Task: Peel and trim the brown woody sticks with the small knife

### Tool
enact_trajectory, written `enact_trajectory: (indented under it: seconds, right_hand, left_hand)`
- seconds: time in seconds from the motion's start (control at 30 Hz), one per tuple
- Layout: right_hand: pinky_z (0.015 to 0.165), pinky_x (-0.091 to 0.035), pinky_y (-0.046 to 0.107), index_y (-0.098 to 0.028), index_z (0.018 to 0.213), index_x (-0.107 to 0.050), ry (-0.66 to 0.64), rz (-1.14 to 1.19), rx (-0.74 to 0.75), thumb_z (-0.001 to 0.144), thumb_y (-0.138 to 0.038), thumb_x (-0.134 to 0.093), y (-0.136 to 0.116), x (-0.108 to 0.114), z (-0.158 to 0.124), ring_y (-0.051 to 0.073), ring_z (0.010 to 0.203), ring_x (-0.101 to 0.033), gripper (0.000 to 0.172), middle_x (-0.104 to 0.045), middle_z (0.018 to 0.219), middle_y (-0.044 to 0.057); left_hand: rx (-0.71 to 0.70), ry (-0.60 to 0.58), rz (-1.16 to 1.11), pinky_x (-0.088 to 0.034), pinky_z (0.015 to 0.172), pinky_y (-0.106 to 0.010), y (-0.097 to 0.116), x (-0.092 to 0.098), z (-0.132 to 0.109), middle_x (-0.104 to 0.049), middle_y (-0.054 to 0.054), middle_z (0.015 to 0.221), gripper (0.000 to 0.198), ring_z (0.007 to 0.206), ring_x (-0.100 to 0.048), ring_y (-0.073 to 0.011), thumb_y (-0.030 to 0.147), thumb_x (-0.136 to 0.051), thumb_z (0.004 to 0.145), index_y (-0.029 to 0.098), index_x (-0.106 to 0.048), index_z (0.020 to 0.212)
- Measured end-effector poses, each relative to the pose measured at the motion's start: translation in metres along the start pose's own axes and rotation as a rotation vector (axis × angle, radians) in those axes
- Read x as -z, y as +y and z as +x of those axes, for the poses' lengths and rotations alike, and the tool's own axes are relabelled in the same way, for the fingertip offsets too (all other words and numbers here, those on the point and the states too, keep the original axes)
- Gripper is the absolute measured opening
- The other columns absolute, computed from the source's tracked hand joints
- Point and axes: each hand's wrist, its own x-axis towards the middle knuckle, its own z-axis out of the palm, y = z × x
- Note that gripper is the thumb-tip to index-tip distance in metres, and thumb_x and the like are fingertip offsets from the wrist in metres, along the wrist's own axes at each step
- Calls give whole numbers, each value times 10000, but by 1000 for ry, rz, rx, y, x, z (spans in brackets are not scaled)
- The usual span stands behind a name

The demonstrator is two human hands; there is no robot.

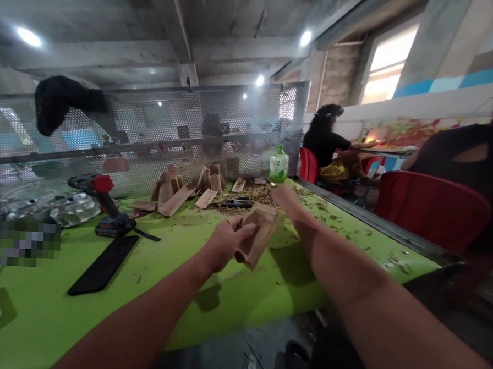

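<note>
My left hand (231,241) grips a small brown paper bag (260,237), thumb across its near face, held tilted above the green table. My right hand (285,196) is stretched out over the far side of the table, at the pile of small brown pieces (262,196). It is blurred and its fingers do not show, so whether it holds anything cannot be seen. Just behind it stands a green-capped bottle (278,165) with a green label. Dark-handled pliers (239,203) lie at the pile's left edge. More brown paper bags (175,197) stand and lie further left.
On the green table (175,291) lie a cordless drill (105,204), a black flat case (104,265) and shiny metal parts (74,208). A perforated metal screen (150,135) borders the back. Two people sit on red chairs (431,208) at right. Brown bits are scattered along the right edge.
</note>
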Motion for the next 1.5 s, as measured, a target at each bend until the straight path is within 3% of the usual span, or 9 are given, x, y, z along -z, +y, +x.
enact_trajectory:
  seconds: [0.07, 0.13, 0.27, 0.43, 0.63, 1.0, 1.3, 1.4, 1.5]
  right_hand:
    - [706, -470, 303, -39, 1084, -718, 64, 30, -111, 905, -209, -406, 12, 3, 7, 278, 883, -683, 398, -711, 971, 239]
    - [686, -448, 269, -56, 1050, -731, 78, 60, -110, 901, -230, -427, 6, -1, 7, 247, 852, -679, 381, -721, 959, 207]
    - [651, -402, 233, -138, 960, -761, 58, 90, 139, 864, -272, -506, -33, -16, -9, 194, 778, -653, 304, -738, 874, 119]
    - [612, -366, 228, -157, 944, -754, -2, 20, 342, 870, -265, -496, -62, -22, -36, 175, 740, -636, 290, -741, 869, 99]
    - [634, -392, 246, -163, 975, -743, -63, -126, 409, 867, -290, -509, -71, -23, -49, 208, 785, -664, 288, -746, 907, 119]
    - [733, -425, 261, -170, 982, -740, 11, -216, 408, 899, -297, -484, -71, -16, -50, 223, 888, -676, 299, -746, 967, 145]
    - [733, -427, 249, -163, 971, -748, 61, -165, 388, 898, -287, -480, -58, -16, -34, 216, 886, -682, 304, -745, 956, 145]
    - [706, -448, 248, -148, 1006, -758, 21, -68, 118, 889, -258, -478, -39, -15, -14, 230, 892, -694, 323, -743, 954, 167]
    - [676, -465, 270, -118, 1062, -749, 8, -15, -101, 884, -229, -453, -17, -13, 1, 262, 890, -704, 363, -736, 975, 196]
  left_hand:
    - [-16, -18, -69, -493, 468, -226, -4, -1, 3, -734, -93, 921, 377, 624, -664, -155, 395, -709, 820, 147, -654, 1100]
    - [-7, 79, -149, -478, 435, -221, -9, 8, 13, -719, -72, 871, 330, 575, -639, -139, 373, -676, 847, 151, -633, 1088]
    - [-52, 303, -230, -494, 452, -217, -20, 37, 36, -674, -21, 763, 248, 535, -611, -120, 348, -660, 850, 170, -627, 1020]
    - [-135, 375, -154, -503, 496, -223, -30, 56, 47, -687, -30, 795, 356, 583, -631, -133, 417, -728, 778, 176, -636, 1023]
    - [-146, 394, -90, -494, 496, -235, -25, 51, 42, -697, -40, 813, 325, 582, -623, -139, 414, -700, 794, 184, -647, 1018]
    - [-134, 436, -26, -450, 423, -215, -13, 39, 36, -684, -45, 697, 240, 481, -599, -133, 367, -688, 812, 159, -662, 929]
    - [-92, 353, -40, -463, 423, -214, -7, 33, 29, -708, -67, 734, 266, 497, -627, -146, 363, -700, 817, 167, -667, 994]
    - [-37, 139, -43, -500, 468, -238, -4, 11, 10, -735, -107, 833, 315, 588, -667, -176, 404, -709, 815, 160, -680, 1012]
    - [-79, -70, -46, -517, 520, -222, -3, -10, -3, -735, -97, 880, 303, 660, -671, -163, 390, -743, 791, 157, -689, 978]
